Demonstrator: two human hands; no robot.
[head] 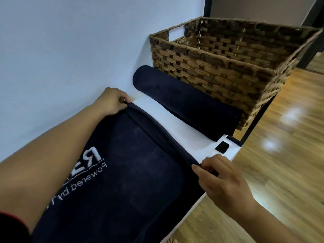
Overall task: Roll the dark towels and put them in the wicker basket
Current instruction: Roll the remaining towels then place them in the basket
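A dark navy towel (136, 169) with white lettering lies flat along a white bench top (191, 135). Its far edge is turned over into a narrow fold. My left hand (112, 100) pinches that fold at the wall side. My right hand (220, 179) pinches the same fold at the bench's front edge. A second dark towel (185, 102), rolled into a tight cylinder, lies across the bench beyond the flat one. It rests against the front wall of the wicker basket (219, 74), which stands at the far end and looks empty inside.
A pale wall (70, 50) runs along the bench's left side. To the right lies a glossy wooden floor (280, 155). A small black square (222, 147) sits on the bench near its front edge. A dark door frame (312, 32) stands behind the basket.
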